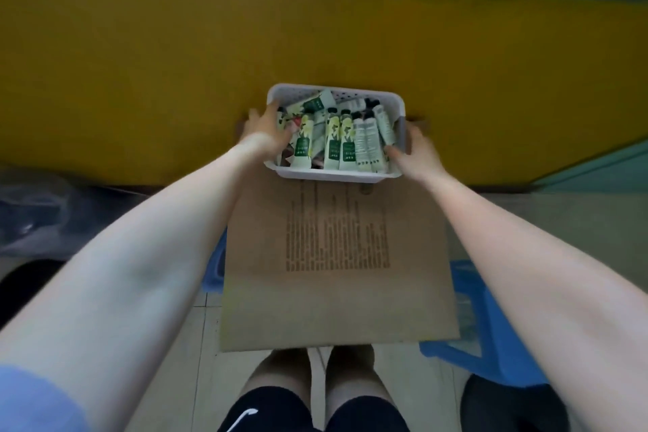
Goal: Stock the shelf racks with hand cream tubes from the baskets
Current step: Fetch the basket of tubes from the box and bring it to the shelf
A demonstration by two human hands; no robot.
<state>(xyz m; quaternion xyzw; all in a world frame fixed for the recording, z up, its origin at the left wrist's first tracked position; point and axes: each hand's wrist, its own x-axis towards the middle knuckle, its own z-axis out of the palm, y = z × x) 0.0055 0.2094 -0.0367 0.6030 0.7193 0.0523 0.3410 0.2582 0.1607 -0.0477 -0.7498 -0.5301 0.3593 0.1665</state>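
A white perforated basket (331,176) sits at the far end of a brown cardboard sheet (336,298). It is filled with several hand cream tubes (333,142), white with green labels and dark caps. My left hand (263,131) grips the basket's left rim, fingers reaching inside over the tubes. On the other side, my right hand (417,152) holds the right rim with the thumb inside and the fingers around the outer wall. No shelf rack is in view.
A yellow surface (140,81) fills the area behind the basket. A blue plastic stool or crate (491,337) stands under the cardboard at the right. Clear plastic wrapping (31,217) lies at the left. My knees are below the cardboard.
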